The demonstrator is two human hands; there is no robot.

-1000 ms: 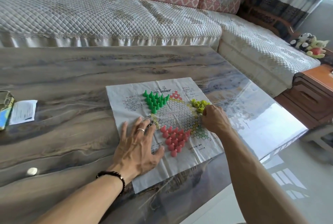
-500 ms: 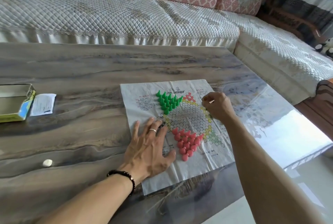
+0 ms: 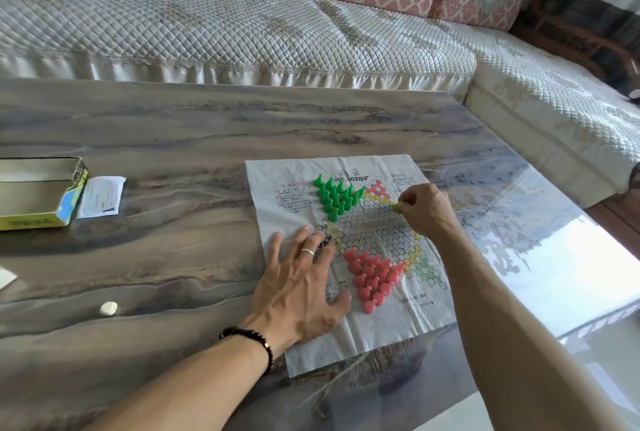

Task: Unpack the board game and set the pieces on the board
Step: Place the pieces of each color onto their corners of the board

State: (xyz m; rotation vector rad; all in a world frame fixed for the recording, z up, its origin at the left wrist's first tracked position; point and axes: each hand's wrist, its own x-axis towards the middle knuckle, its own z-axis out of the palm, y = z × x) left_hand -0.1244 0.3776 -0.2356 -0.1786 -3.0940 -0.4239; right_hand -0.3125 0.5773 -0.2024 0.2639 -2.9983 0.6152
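1. We see a paper board [image 3: 349,257] lying flat near the table's [image 3: 173,125] right edge, creased, with a hexagon grid printed in its middle.
2. Our left hand [image 3: 299,286] lies palm down on the board's left part, fingers spread and straight, pressing the sheet; a ring [image 3: 307,251] sits on one finger and a dark bracelet [image 3: 254,338] on the wrist.
3. Our right hand [image 3: 424,210] hovers over the board's far right part, fingers curled, thumb and fingertip pinching a yellow piece [image 3: 399,207] just above the grid's yellow rim.
4. Green pieces [image 3: 337,196] stand packed in a triangle at the board's far left corner of the grid.
5. Red pieces [image 3: 374,276] stand in a triangle at the near side, just beside our left thumb.
6. An open box [image 3: 41,193] rests at the table's left edge, a paper slip [image 3: 101,196] touching its right side.
7. A small white lump [image 3: 108,308] lies near the table's near left part, well apart from the board.
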